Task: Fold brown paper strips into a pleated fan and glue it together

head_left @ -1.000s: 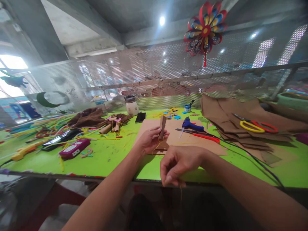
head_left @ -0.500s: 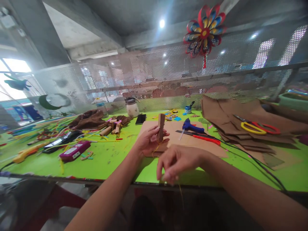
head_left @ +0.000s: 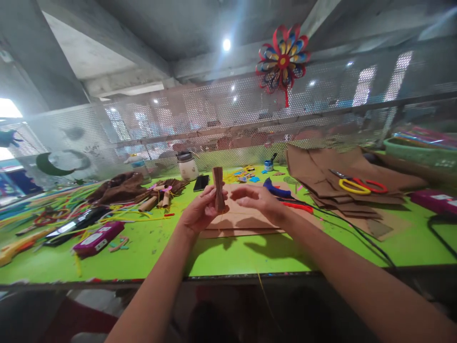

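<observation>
My left hand grips an upright bundle of pleated brown paper above the cardboard sheets. Around the bundle's lower part, a thin yellow thread seems to be wound. Another length of yellow thread hangs over the table's front edge. Just right of the bundle is my right hand, fingers stretched toward it and apart, with nothing visible in them. Behind that hand lie a blue glue gun and a red-handled tool, both partly covered.
At right, yellow-and-red scissors rest on stacked brown paper. Left of my arms are a purple box, rolled paper pieces and coloured strips. A black phone, a jar and a green basin stand farther back.
My right hand has risen from the table's front edge to beside the bundle, its fingers now extended. The left hand still holds the bundle. The whole view has shifted slightly.
</observation>
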`<state>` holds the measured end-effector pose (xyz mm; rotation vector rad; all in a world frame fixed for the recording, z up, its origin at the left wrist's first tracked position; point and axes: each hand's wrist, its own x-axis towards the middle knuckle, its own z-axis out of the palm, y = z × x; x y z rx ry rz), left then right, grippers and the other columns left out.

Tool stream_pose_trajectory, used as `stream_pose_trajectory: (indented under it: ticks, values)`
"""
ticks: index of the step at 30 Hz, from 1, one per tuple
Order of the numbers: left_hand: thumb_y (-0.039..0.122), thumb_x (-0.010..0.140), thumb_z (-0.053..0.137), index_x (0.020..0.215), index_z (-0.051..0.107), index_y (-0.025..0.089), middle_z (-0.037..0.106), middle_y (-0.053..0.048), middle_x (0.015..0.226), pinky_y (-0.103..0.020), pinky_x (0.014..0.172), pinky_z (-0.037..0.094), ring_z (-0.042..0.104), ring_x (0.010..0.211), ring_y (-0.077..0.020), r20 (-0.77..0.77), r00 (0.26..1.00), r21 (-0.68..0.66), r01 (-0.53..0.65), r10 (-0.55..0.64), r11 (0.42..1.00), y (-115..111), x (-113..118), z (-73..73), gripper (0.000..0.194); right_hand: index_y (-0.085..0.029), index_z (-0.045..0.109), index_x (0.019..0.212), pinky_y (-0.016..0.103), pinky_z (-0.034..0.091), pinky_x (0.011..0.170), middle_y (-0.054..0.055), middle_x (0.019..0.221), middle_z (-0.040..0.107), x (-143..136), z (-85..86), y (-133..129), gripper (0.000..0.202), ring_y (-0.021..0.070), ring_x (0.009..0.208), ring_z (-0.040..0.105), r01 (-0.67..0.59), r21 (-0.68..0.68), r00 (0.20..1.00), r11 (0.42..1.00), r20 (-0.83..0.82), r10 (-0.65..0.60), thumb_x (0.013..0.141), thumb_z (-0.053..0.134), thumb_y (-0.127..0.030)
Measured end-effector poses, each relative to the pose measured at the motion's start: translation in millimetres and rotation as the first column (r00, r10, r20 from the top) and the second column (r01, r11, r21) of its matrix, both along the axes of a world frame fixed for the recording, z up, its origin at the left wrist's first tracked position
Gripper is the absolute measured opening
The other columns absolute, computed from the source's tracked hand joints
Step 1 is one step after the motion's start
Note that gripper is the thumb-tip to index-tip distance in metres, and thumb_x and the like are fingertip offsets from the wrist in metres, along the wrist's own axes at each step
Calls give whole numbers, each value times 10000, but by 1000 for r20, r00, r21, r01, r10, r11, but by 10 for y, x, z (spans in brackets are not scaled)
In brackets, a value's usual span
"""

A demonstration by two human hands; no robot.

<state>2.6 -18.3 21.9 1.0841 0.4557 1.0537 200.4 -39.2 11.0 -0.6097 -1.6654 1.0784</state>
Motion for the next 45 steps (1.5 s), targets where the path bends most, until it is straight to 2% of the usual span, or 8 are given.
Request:
stream_pose_trajectory:
  ticks: [4, 7, 13, 20, 24, 27, 37, 45]
  values:
    - [158, 770, 623, 909, 618, 162, 692, -30, 824, -295, 759, 507, 641, 749, -137, 65, 997, 6, -49, 48, 999, 57, 7, -32, 139, -195, 572, 1176, 327, 431, 864, 74, 1080, 634, -131, -63, -68, 432, 179, 1006, 565, -158, 58, 983, 986, 102, 151, 750, 633, -233]
    - [142, 778, 599, 931, 619, 141, 693, -47, 834, -256, 706, 509, 637, 734, -129, 84, 992, -16, -95, 96, 995, 77, 0, -39, 155, -153, 588, 1150, 280, 464, 706, 33, 769, 659, -166, -104, -105, 397, 138, 720, 598, -230, -59, 957, 971, 169, 237, 781, 619, -298]
    - [154, 795, 561, 937, 629, 98, 660, -54, 783, -307, 793, 498, 623, 752, -139, 165, 984, -30, -58, 62, 998, 86, -52, -30, 167, -124, 656, 1054, 213, 439, 652, 9, 674, 643, -141, -117, -162, 378, 100, 622, 576, -546, -240, 690, 803, 414, 594, 780, 627, -383]
    - [240, 846, 494, 919, 662, 102, 656, -121, 1060, -328, 890, 454, 593, 1004, -194, 115, 993, 2, 28, -28, 1000, 61, -53, -37, 229, -112, 712, 765, 235, 452, 664, 51, 689, 675, 113, 99, -120, 363, 123, 648, 598, -420, -147, 761, 895, 481, 436, 802, 581, -449]
    - [258, 843, 468, 931, 661, 122, 493, -126, 1332, -439, 1024, 330, 385, 1273, -277, 108, 987, 87, 108, -117, 990, -9, -18, 3, 252, -123, 687, 655, 240, 432, 589, 71, 710, 672, 185, 143, -33, 327, 118, 623, 563, -134, 28, 967, 991, 223, 125, 796, 588, -400]
    - [257, 833, 468, 946, 652, 136, 475, -119, 1349, -480, 1042, 286, 329, 1307, -294, 104, 983, 106, 143, -154, 984, -24, 0, 6, 248, -128, 671, 630, 249, 415, 567, 59, 671, 650, 140, 111, 4, 252, 111, 589, 527, 10, 43, 999, 999, 40, -12, 763, 622, -337]
    - [253, 848, 421, 1079, 627, 118, 518, -109, 1311, -458, 1057, 289, 298, 1324, -275, 61, 976, 15, 210, -210, 978, -4, 43, -70, 339, -150, 660, 1002, 272, 442, 678, 63, 918, 658, -189, -74, -156, 316, 139, 776, 577, -378, -224, 920, 898, 19, 392, 722, 681, -296]
    - [198, 851, 455, 979, 661, 121, 663, -74, 1072, -357, 961, 415, 534, 1116, -211, 93, 986, -39, 143, -139, 989, 11, 59, -123, 255, -126, 612, 683, 238, 392, 590, -8, 628, 542, -229, -52, -221, 288, 89, 587, 484, -270, -245, 949, 931, 98, 301, 746, 643, -406]
